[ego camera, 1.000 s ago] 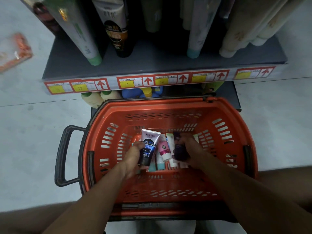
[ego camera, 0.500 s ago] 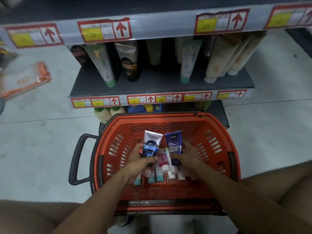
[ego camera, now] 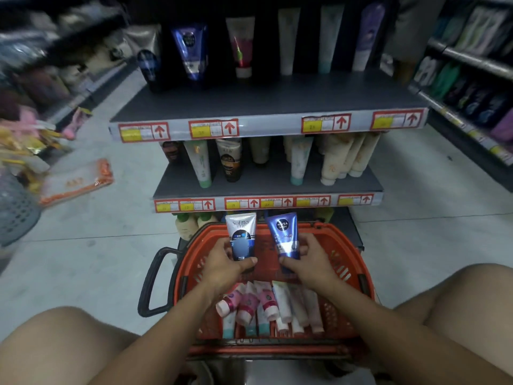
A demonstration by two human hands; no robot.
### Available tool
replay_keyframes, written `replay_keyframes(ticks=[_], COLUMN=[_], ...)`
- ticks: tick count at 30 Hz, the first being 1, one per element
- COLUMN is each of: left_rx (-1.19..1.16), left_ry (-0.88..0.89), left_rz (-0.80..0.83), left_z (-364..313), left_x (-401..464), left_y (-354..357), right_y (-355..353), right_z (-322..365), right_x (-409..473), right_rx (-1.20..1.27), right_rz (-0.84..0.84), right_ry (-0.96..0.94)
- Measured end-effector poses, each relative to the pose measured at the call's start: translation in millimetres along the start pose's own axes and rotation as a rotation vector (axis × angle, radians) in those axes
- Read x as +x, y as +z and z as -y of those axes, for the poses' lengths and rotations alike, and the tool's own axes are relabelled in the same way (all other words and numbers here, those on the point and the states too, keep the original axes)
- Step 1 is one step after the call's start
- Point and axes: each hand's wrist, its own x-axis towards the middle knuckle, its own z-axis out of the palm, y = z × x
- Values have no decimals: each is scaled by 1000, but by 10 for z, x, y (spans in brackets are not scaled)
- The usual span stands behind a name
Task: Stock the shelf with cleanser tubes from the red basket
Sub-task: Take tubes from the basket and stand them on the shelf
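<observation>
My left hand grips a white and blue cleanser tube upright above the red basket. My right hand grips a blue cleanser tube, also upright, beside the first. Several pink, white and teal tubes lie in the basket's bottom. In front stands a grey shelf unit; its upper shelf carries a few tubes at the back, and the middle shelf holds several standing tubes.
A black handle sticks out from the basket's left side. An orange packet lies on the floor at left, near a grey basket. More shelving lines the right edge. My knees frame the basket.
Both hands have lifted their tubes up out of the basket toward the shelves. The view has tilted upward, so the upper shelf now shows.
</observation>
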Motion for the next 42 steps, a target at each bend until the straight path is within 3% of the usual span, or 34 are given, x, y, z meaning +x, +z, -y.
replay_keyframes(ticks=[15,30,42], left_rx=[177,218,284], left_ry=[366,507,587], left_rz=[-259,-336,-452], left_z=[-998,-1675,-2309], left_x=[-502,-315,500], left_y=[-500,-949,-1616], right_y=[-111,96,573], right_z=[1321,2355,3251], right_x=[-387,-190,591], right_rx=[-67,-86,-162], right_rz=[-98,-100,-130], right_ry=[-400,-502,-585])
